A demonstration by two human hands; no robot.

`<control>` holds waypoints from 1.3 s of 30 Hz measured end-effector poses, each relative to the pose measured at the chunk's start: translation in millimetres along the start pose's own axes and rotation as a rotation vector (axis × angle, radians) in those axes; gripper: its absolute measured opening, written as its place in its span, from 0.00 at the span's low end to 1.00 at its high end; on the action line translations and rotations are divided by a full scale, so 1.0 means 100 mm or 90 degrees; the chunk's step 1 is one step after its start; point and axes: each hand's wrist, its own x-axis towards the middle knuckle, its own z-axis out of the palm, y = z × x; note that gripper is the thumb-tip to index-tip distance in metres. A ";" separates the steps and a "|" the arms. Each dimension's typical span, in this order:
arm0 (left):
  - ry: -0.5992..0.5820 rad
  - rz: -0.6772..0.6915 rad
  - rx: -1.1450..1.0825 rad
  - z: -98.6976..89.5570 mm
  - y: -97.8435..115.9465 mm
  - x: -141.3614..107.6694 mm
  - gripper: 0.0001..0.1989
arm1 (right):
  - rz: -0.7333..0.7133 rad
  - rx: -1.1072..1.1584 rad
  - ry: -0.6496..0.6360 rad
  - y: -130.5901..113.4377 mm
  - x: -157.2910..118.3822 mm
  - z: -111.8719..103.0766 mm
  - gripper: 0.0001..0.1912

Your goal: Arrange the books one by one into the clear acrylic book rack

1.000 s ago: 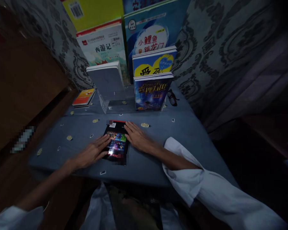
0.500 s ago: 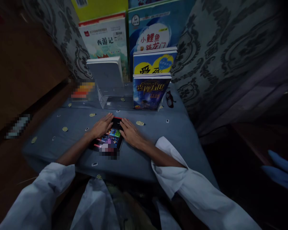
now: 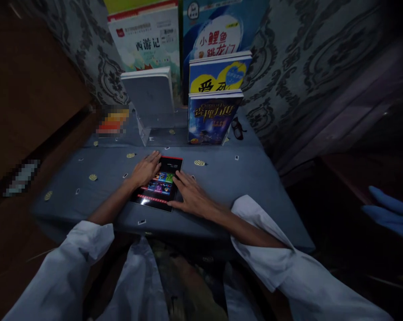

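The glossy black book (image 3: 160, 183) lies between the person's hands. The left hand (image 3: 144, 172) rests flat on one edge, fingers extended; the right hand (image 3: 193, 195), thumb spread, has shifted down the opposite edge, baring the corner beyond its fingertips.

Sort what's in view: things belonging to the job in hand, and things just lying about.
In the job:
black book
left hand, touching it
right hand, touching it

Apparently not in use:
dark glasses
pixelated orange item
upright dark-blue book
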 end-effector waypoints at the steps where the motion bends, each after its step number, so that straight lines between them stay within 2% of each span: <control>1: 0.005 -0.001 0.004 -0.01 -0.03 0.00 0.25 | 0.002 0.009 -0.003 0.00 0.04 0.01 0.47; 6: 0.046 -0.019 0.006 -0.03 -0.23 0.04 0.24 | -0.030 0.043 0.013 0.06 0.32 0.01 0.40; 10: 0.067 0.040 -0.023 0.02 -0.34 0.12 0.22 | -0.031 0.069 0.064 0.18 0.46 0.06 0.31; 13: 0.049 0.109 -0.055 0.06 -0.29 0.22 0.23 | -0.033 0.108 0.108 0.29 0.53 0.08 0.26; 19: 0.003 0.194 -0.086 0.05 -0.08 0.27 0.23 | 0.010 0.203 0.193 0.36 0.64 0.10 0.32; 23: -0.019 0.232 -0.086 0.02 -0.03 0.08 0.24 | 0.015 0.196 0.220 0.34 0.64 0.13 0.32; 34: -0.015 0.366 -0.124 -0.15 0.15 -0.77 0.26 | 0.005 0.159 0.221 0.35 0.64 0.17 0.31; 39: 0.037 0.357 -0.142 -0.09 0.17 -0.88 0.23 | 0.013 0.139 0.208 0.32 0.63 0.16 0.29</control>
